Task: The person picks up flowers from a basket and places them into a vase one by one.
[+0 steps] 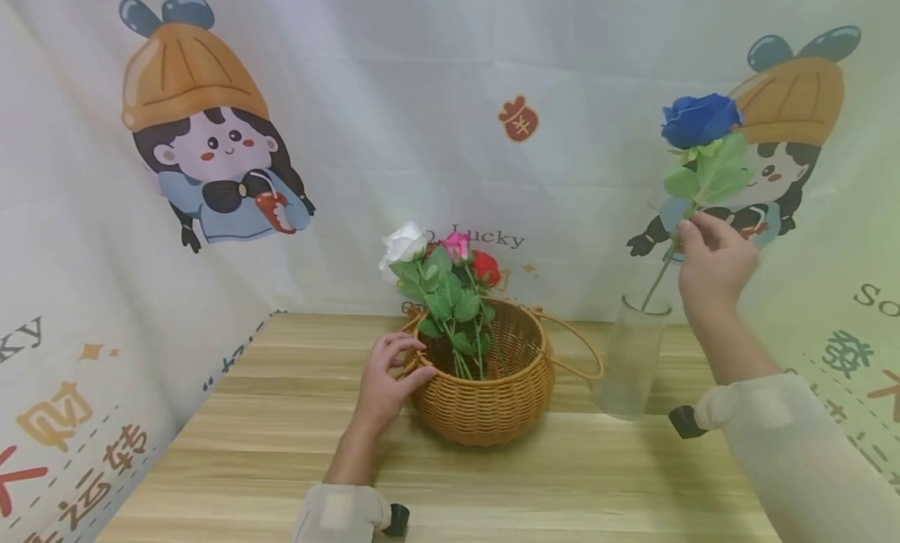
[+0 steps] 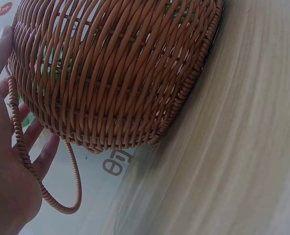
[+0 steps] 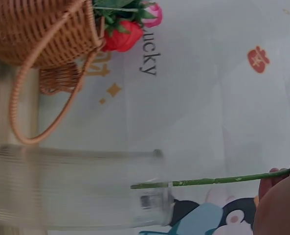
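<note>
Blue rose [image 1: 701,121], fast in right grip [image 1: 719,268] (left grip [image 1: 385,379] apart, against the basket [image 1: 485,410]), stem tip [image 3: 138,186] in vase [image 1: 626,371].

Left sleeve [image 1: 341,519]: long, off-white; we mark a paler squarish patch near the cuff.
Right sleeve [image 1: 808,449]: same off-white, same patch.
Left wrist block [image 1: 398,519]: small, black; we can't make out markings.
Right wrist block [image 1: 685,422]: black, angular, at the cuff.
Left hand [image 1: 389,377], right hand [image 1: 719,263]: bare.
</note>
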`<state>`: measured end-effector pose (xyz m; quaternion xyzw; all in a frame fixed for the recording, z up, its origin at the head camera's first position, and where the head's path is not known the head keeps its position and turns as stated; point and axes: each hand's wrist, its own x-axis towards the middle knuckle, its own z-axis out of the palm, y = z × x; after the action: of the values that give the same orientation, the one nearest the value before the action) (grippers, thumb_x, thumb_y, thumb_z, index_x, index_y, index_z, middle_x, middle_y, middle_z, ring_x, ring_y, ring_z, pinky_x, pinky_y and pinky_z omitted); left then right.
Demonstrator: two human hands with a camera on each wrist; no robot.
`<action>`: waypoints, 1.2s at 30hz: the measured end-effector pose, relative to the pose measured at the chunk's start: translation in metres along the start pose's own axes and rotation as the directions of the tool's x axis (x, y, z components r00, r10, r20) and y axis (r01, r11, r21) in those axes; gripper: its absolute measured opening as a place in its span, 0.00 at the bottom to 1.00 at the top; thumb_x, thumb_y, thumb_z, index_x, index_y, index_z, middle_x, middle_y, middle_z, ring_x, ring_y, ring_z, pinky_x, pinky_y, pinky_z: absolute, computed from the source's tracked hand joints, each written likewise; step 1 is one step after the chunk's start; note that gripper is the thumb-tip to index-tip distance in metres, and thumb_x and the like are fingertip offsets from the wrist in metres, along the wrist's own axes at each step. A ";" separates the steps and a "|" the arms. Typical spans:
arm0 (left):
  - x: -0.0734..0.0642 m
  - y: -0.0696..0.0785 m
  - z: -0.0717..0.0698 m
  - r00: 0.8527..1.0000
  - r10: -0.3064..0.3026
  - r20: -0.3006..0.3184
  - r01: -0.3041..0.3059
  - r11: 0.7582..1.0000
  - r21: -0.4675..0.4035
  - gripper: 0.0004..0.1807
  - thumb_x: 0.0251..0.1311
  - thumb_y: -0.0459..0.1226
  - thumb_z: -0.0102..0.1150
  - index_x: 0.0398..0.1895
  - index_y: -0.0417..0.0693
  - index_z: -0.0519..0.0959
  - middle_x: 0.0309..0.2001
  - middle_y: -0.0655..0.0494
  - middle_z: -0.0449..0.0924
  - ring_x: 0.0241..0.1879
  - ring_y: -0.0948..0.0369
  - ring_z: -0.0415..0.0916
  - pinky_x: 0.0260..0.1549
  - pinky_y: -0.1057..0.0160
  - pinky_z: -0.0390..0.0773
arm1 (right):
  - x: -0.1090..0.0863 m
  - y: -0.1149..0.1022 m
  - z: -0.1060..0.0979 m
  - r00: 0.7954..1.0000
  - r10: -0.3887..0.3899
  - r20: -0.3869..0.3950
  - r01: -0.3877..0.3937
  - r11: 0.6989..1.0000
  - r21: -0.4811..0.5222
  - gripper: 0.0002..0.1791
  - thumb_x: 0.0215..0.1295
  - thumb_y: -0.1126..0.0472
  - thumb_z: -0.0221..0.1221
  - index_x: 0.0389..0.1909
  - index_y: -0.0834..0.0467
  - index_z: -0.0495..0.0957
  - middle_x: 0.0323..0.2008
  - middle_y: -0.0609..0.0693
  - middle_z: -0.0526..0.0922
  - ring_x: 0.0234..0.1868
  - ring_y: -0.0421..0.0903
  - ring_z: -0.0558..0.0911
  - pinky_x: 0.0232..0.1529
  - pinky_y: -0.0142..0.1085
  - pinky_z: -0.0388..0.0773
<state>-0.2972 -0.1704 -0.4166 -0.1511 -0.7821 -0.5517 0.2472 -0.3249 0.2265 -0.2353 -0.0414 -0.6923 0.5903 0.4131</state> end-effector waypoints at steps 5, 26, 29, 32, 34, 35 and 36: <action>0.001 -0.001 0.000 1.000 -0.002 -0.004 0.002 1.000 0.005 0.18 0.54 0.34 0.78 0.48 0.44 0.85 0.62 0.43 0.76 0.63 0.48 0.72 0.56 0.48 0.76 | -0.006 0.015 -0.003 0.998 0.058 0.037 -0.054 0.995 -0.089 0.18 0.75 0.61 0.61 0.58 0.68 0.83 0.22 0.17 0.75 0.27 0.20 0.79 0.37 0.16 0.75; 0.000 -0.003 0.000 1.000 -0.002 -0.003 0.002 1.000 0.000 0.17 0.55 0.34 0.77 0.48 0.45 0.85 0.62 0.43 0.75 0.64 0.48 0.72 0.57 0.48 0.76 | -0.023 0.046 -0.004 0.998 0.024 0.051 -0.007 0.954 -0.300 0.15 0.74 0.59 0.62 0.54 0.63 0.86 0.46 0.55 0.91 0.30 0.18 0.72 0.38 0.18 0.70; 0.000 -0.002 0.000 1.000 0.000 -0.005 0.000 1.000 0.000 0.18 0.54 0.34 0.77 0.48 0.45 0.85 0.62 0.42 0.75 0.64 0.47 0.72 0.57 0.47 0.76 | -0.025 0.048 -0.003 0.998 0.029 0.047 -0.012 0.948 -0.318 0.14 0.73 0.60 0.62 0.53 0.63 0.86 0.51 0.61 0.89 0.31 0.19 0.71 0.41 0.20 0.69; 0.000 -0.002 -0.001 1.000 0.002 -0.003 -0.002 1.000 0.002 0.18 0.55 0.34 0.77 0.48 0.45 0.85 0.62 0.42 0.75 0.64 0.47 0.71 0.57 0.46 0.76 | -0.026 0.049 -0.002 0.999 0.032 0.035 -0.019 0.945 -0.328 0.13 0.73 0.61 0.62 0.52 0.62 0.87 0.50 0.60 0.89 0.33 0.20 0.70 0.43 0.22 0.68; 0.000 -0.001 -0.001 1.000 0.001 -0.001 -0.001 1.000 0.004 0.17 0.55 0.34 0.77 0.48 0.45 0.85 0.62 0.42 0.75 0.64 0.47 0.71 0.58 0.46 0.76 | -0.028 0.050 -0.002 0.999 0.032 0.027 -0.021 0.943 -0.332 0.13 0.73 0.61 0.61 0.52 0.63 0.86 0.49 0.61 0.89 0.34 0.21 0.69 0.45 0.23 0.66; 0.000 -0.001 -0.001 1.000 0.001 0.000 -0.001 1.000 0.005 0.17 0.55 0.34 0.77 0.48 0.45 0.85 0.62 0.42 0.75 0.64 0.47 0.71 0.58 0.46 0.76 | -0.029 0.050 -0.002 0.999 0.031 0.023 -0.022 0.943 -0.332 0.13 0.73 0.61 0.61 0.52 0.63 0.86 0.49 0.61 0.88 0.34 0.22 0.68 0.45 0.24 0.66; 0.000 -0.001 -0.001 1.000 0.000 0.000 0.000 1.000 0.005 0.17 0.55 0.34 0.77 0.48 0.45 0.85 0.62 0.43 0.75 0.64 0.47 0.71 0.58 0.46 0.76 | -0.029 0.050 -0.002 0.999 0.027 0.019 -0.019 0.944 -0.330 0.13 0.73 0.62 0.61 0.52 0.63 0.86 0.50 0.63 0.88 0.34 0.22 0.68 0.45 0.24 0.65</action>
<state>-0.2972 -0.1717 -0.4170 -0.1503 -0.7836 -0.5496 0.2476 -0.3260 0.2270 -0.2933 -0.1111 -0.7854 0.4715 0.3853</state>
